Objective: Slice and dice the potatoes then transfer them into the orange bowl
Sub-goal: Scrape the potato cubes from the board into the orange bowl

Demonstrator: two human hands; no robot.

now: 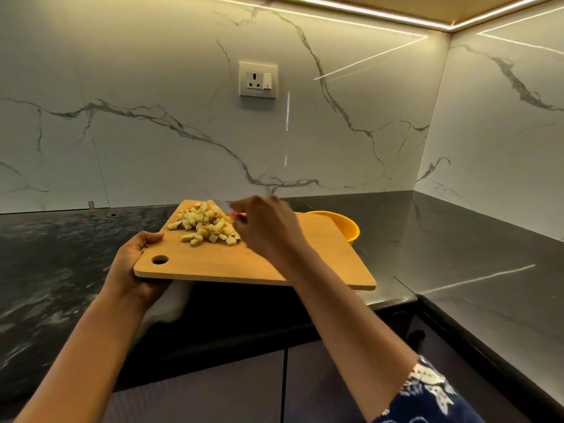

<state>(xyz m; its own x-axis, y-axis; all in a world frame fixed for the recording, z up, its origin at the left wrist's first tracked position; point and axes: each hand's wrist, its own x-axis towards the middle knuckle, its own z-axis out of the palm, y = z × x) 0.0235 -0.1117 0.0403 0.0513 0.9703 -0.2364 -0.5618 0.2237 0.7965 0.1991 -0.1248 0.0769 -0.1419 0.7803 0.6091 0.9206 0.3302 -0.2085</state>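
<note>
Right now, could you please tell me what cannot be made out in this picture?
Bowl: head view, the board hides most of it, its inside unseen.
Pink-handled tool: head view, blurred, mostly covered by the right hand gripping it.
Left hand: head view, its fingers lie under the board it holds.
Cloth: head view, largely behind board and left arm.

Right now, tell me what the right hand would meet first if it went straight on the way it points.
The right hand, gripping a pink-handled knife, points left across the cutting board. First in that line: the diced potatoes, though it may pass just above them; depth is unclear.
</note>
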